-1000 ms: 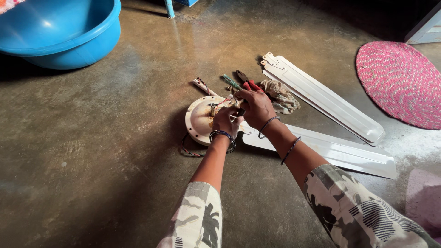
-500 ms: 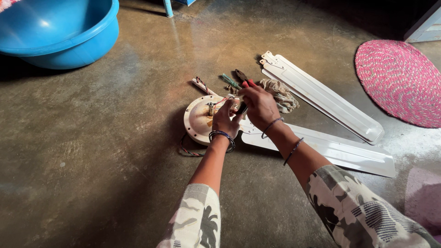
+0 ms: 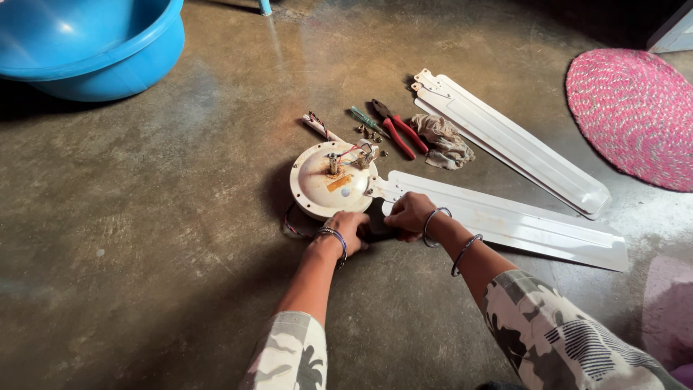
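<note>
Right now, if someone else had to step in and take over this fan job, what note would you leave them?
Left hand and right hand: both on the floor at the near edge of the fan motor housing, closed on a small dark part; what it is cannot be told.
Things: one blade is attached to the housing, two more blades lie loose behind. Pliers, screwdriver, loose screws and rag sit beyond the housing.
Done: one blade on. Left: two blades.

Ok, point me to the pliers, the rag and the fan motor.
pliers (image 3: pixel 401 134), head view, on a red handle.
rag (image 3: pixel 444 141), head view, on the middle of the crumpled cloth.
fan motor (image 3: pixel 328 180), head view, on its cream top cover.
</note>
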